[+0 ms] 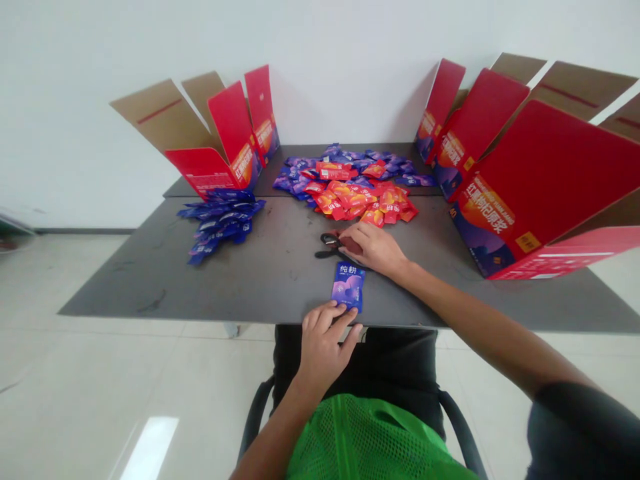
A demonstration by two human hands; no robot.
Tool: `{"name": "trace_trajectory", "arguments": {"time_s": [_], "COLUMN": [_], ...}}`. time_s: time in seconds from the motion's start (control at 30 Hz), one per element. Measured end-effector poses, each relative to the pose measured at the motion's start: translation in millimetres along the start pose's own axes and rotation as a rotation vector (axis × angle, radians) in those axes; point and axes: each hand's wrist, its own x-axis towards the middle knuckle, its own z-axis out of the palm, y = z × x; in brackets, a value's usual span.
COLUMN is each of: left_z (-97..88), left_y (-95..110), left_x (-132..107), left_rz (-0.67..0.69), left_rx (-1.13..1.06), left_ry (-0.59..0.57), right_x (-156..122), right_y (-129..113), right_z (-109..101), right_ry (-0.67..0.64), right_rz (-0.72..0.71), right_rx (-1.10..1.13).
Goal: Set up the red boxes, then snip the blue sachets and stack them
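Note:
My left hand (325, 343) sits at the table's front edge, with its fingers and thumb on the lower end of a blue-purple packet (349, 287) marked 纯耕. My right hand (375, 249) rests farther in, its fingertips over black-handled scissors (327, 245). The blades are hidden under the hand, and a bit of red shows beneath the fingers. Just beyond lies a heap of red-orange sachets (360, 200) mixed with purple ones. A looser pile of dark blue sachets (220, 223) lies to the left.
Open red cardboard cartons with printed panels stand on the grey table (250, 283), one at the left (215, 150) and others at the right (540, 187). A white wall rises behind. A green mesh item lies on my lap, and a tiled floor surrounds the table.

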Motion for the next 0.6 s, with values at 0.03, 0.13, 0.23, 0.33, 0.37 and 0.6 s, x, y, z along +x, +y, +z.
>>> {"name": "trace_trajectory", "arguments": {"time_s": [0.03, 0.13, 0.23, 0.33, 0.37, 0.6], "left_z": [0.0, -0.6, -1.4, -1.5, -1.3, -0.6], "left_y": [0.2, 1.3, 2.2, 2.0, 1.8, 2.1], "left_x": [-0.2, -0.5, 0.0, 0.4, 0.3, 0.2], "left_rz": [-0.003, -0.009, -0.034, -0.019, -0.012, -0.014], "left_rx": [0.000, 0.011, 0.037, 0.022, 0.015, 0.014], "left_ry": [-0.001, -0.011, -0.036, -0.033, -0.024, -0.012], "right_x": [-0.2, -16.0, -34.0, -29.3, -22.3, -1.8], "right_y": [-6.0, -43.8, -67.6, -44.2, -29.5, -21.1], "right_z": [-5.4, -15.0, -7.5, 7.6, 10.7, -9.2], "right_ry": [0.027, 0.035, -0.087, -0.065, -0.043, 0.066], "right_rz": [0.002, -0.048, -0.135, -0.086, -0.054, -0.008], "right_rx": [0.021, 0.135, 0.208, 0.157, 0.112, 0.068]}}
